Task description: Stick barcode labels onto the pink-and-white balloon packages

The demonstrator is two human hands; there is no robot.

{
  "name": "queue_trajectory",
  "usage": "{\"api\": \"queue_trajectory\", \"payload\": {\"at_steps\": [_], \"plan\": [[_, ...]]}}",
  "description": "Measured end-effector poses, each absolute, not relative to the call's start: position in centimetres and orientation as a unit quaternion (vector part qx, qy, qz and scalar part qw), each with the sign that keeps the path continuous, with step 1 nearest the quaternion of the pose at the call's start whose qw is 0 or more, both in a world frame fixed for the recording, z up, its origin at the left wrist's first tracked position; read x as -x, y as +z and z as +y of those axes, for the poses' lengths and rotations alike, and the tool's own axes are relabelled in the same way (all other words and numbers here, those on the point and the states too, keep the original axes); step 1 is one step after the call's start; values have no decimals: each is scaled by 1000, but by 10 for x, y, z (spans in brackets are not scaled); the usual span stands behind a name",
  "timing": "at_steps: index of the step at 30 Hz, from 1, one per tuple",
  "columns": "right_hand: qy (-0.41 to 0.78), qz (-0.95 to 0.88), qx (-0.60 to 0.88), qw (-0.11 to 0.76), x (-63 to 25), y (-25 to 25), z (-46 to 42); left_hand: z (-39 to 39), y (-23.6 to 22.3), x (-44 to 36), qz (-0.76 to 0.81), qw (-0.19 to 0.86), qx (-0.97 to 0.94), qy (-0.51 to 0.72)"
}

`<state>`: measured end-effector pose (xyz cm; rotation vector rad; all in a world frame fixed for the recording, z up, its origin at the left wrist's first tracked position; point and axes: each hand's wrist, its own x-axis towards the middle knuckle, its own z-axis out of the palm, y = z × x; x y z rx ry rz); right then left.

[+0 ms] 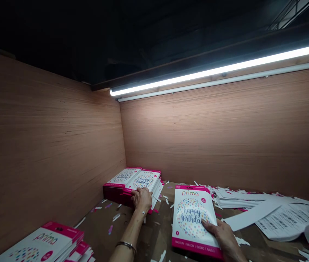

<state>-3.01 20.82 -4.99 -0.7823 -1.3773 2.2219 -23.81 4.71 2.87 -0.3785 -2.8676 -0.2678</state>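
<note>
My right hand (222, 236) grips a flat white and pink balloon packet (192, 233) printed "prima" and "happy birthday". The thumb presses on its face; the other fingers are hidden beneath, so how thick the held bundle is stays unclear. At the back left corner, my left hand (142, 200) has its bent fingers over the near edge of a stack of matching balloon packets (143, 178). Against that stack's left side sits a second neat stack (123, 176). A further pile of packets (45, 238) lies at the front left, partly out of view.
Wooden panels (220, 134) close off the back and left, with a lit tube lamp (214, 71) above. Paper scraps (116, 217) litter the brown work surface (97, 222). Cut white strips (239, 200) and a printed sheet (285, 222) lie to the right.
</note>
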Motion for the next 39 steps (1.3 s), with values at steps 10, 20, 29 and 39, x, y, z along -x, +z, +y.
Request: {"api": "queue_trajectory", "payload": {"at_steps": [10, 20, 29, 39], "plan": [[808, -480, 266, 214, 30, -57, 212, 37, 45, 242, -967, 98, 234, 5], [791, -491, 283, 231, 32, -55, 213, 79, 50, 101, -899, 191, 385, 84], [779, -493, 300, 243, 9, -46, 208, 107, -41, -3, -822, 164, 542, 59], [796, -486, 252, 261, -92, -1, 209, 60, 29, 20, -807, 14, 273, -523]]}}
